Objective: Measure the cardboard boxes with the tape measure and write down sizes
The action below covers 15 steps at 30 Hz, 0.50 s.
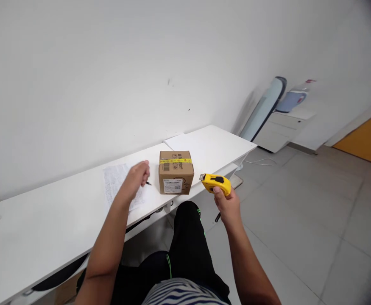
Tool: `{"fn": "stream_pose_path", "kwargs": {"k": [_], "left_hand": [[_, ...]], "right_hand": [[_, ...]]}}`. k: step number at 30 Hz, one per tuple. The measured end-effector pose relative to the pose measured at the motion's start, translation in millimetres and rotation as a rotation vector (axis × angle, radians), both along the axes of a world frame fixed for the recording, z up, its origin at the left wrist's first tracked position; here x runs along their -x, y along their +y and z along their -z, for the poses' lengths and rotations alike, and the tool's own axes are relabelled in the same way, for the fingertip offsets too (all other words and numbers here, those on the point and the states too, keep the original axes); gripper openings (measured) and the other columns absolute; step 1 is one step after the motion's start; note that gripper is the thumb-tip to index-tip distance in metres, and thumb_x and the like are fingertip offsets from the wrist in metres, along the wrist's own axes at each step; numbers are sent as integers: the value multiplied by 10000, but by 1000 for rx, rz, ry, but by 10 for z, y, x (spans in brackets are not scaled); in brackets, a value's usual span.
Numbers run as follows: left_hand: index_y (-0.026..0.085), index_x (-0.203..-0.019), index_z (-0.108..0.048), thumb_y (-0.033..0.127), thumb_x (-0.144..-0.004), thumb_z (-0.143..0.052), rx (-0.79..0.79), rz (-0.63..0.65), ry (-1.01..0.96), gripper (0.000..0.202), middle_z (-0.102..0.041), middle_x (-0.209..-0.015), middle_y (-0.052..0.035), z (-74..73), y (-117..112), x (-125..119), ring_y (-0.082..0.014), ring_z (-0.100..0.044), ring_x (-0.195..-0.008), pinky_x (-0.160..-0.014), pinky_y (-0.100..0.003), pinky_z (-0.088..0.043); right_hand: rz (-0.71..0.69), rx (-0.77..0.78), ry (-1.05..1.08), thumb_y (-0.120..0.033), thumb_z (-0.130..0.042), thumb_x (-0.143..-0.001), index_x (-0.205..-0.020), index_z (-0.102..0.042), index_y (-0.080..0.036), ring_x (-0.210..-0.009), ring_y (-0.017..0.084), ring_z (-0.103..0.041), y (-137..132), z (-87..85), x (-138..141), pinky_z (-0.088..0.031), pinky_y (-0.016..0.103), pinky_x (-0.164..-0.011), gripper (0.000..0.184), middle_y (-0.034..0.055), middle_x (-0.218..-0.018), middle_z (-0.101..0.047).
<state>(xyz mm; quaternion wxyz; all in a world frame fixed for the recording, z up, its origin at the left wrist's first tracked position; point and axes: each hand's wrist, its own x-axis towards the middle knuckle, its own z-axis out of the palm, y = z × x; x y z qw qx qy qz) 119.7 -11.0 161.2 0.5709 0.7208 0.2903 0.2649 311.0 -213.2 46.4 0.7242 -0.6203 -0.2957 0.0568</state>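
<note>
A small cardboard box (176, 172) with yellow tape across its top and a white label on its front stands near the front edge of a long white table (45, 220). My right hand (226, 205) is closed round a yellow utility knife (216, 183), held in the air just right of the box, its tip pointing at the box. My left hand (136, 178) hovers over the table left of the box, fingers loosely curled and holding nothing. A pen (148, 183) lies under it, on a printed sheet of paper (117, 186).
A blank white sheet (177, 142) lies behind the box by the wall. Beyond the table's right end, a white cabinet (279, 131) and leaning boards stand against the wall. Grey tiled floor (299, 228) stretches to the right. My legs in black trousers are below.
</note>
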Motion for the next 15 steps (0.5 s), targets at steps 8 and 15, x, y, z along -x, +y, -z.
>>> {"fn": "stream_pose_path", "kwargs": {"k": [8, 15], "left_hand": [[199, -785, -578, 668, -904, -538, -244, 411, 214, 486, -555, -720, 13, 242, -545, -421, -131, -476, -641, -579, -260, -344], [194, -706, -588, 610, -869, -608, -140, 22, 108, 447, -492, -613, 25, 90, 253, -158, -105, -401, -542, -536, -249, -334]], "right_hand": [[-55, 214, -173, -568, -779, -737, -1074, -680, -210, -534, 116, -456, -2, -101, 270, -444, 273, -527, 501, -22, -694, -613], [155, 337, -193, -645, -781, -688, -1080, -716, -182, -591, 153, -502, -192, -248, -364, -439, 295, -562, 610, -8, -672, -595]]}}
